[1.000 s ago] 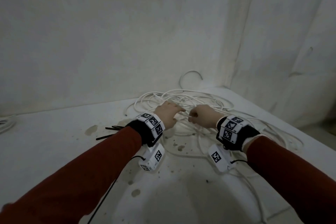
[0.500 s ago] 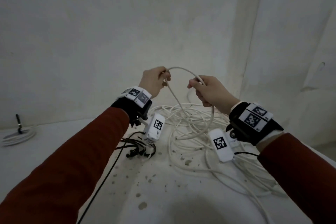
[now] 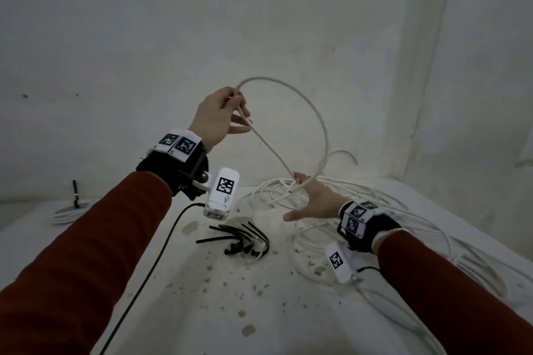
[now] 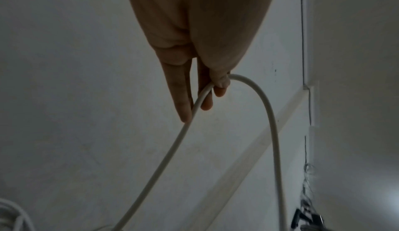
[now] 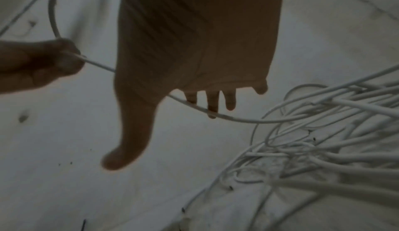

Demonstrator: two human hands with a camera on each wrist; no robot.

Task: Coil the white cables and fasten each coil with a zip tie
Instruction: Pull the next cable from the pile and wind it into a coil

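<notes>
Pinching a white cable point(image 3: 323, 127) between thumb and fingertips, the left hand point(image 3: 217, 118) is holding one loop of it up in front of a pale wall point(image 3: 144, 37). The loop is arcing over to the right and coming down to the right hand point(image 3: 315, 200), which is lying open and low, its fingers point(image 5: 212, 101) straight and spread with the cable running across them, not clenched around it. The rest of the cable is lying in a loose tangle point(image 3: 375, 210) on the stained white table point(image 3: 202, 311), beneath and beyond the right hand. A bunch of black zip ties point(image 3: 242, 239) is resting on the table between the two arms, near the tangle. At far left, a finished coil point(image 3: 67, 212) is sitting well apart, with a black tie standing up from it.
</notes>
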